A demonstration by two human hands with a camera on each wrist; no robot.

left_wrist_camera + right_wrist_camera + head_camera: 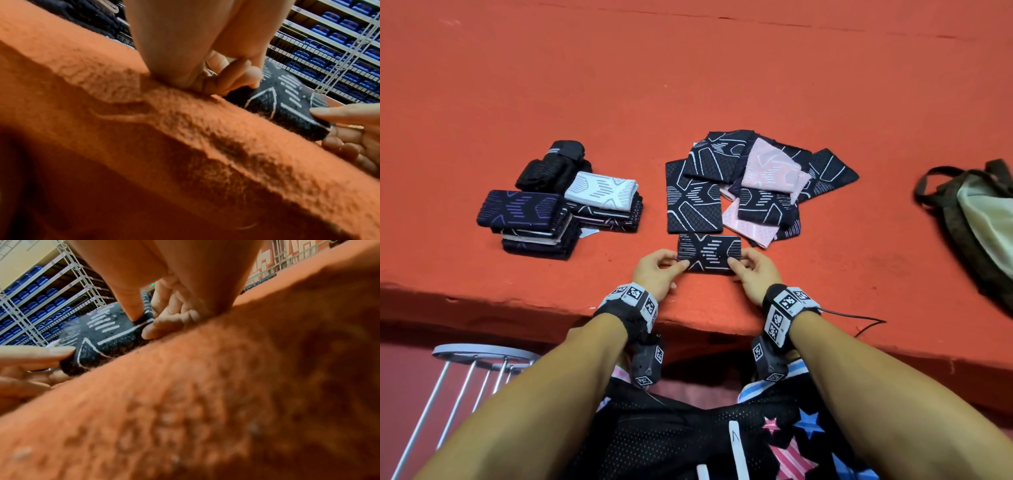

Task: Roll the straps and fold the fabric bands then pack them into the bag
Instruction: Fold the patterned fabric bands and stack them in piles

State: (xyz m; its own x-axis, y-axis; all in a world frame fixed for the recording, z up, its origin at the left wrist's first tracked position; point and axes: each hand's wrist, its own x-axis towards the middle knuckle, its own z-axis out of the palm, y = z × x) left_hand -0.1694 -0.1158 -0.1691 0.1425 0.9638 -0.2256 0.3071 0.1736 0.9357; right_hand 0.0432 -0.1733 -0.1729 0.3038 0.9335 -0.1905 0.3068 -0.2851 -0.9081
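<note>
The head view is evenly and brightly lit; short, soft shadows are cast beneath the front edge of the orange ledge (482, 294). Straight lines are bowed toward the frame edges by wide-angle distortion. In both wrist views the near orange surface is rendered blurred and shadowed at the lower corners, while the blue shelving (339, 48) remains fairly sharp.

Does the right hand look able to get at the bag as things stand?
Probably not yet: the right hand pinches the folded band together with the left hand. Bare red surface lies between it and the bag.
</note>
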